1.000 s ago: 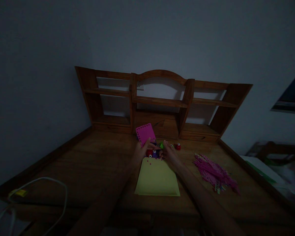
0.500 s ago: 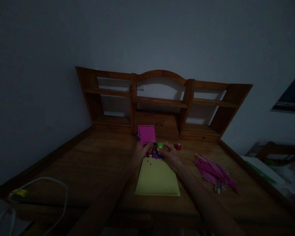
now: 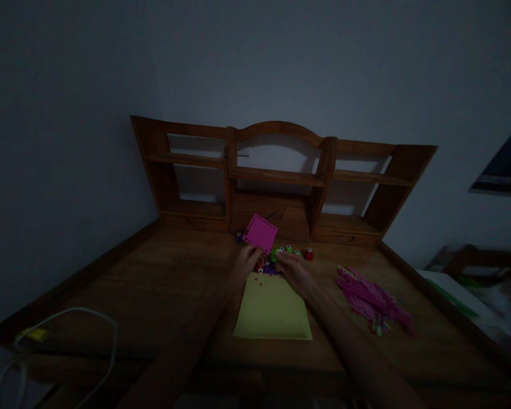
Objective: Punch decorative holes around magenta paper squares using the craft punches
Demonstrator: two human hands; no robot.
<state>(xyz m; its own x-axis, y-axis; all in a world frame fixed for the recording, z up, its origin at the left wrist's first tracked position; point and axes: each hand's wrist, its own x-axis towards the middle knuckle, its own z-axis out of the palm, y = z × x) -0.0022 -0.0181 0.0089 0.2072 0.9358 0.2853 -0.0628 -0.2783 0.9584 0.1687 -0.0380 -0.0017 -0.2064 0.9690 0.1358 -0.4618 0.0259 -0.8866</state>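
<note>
My left hand (image 3: pixel 246 263) pinches the lower corner of a pink paper square (image 3: pixel 260 233), which stands tilted like a diamond with punched holes along its edges. My right hand (image 3: pixel 293 267) is closed on a small green craft punch (image 3: pixel 275 255), close to the square's lower right corner. Partly hidden between the hands, a red punch (image 3: pixel 260 270) and a purple punch (image 3: pixel 269 270) sit on the desk. Nearest to me lies a stack of pale yellow paper (image 3: pixel 273 309), with a few tiny pink punched bits on its far edge.
More green punches (image 3: pixel 288 249) and a red punch (image 3: pixel 309 254) stand behind my right hand. A dark purple punch (image 3: pixel 239 236) is left of the square. Pink paper strips (image 3: pixel 372 298) lie heaped at right. A wooden shelf (image 3: pixel 276 177) backs the desk; a white cable (image 3: pixel 114 335) loops at left.
The pink square has turned from nearly upright to a diamond angle and shifted right, nearer the green punch. My right hand has tipped the green punch slightly. The left hand keeps its pinch.
</note>
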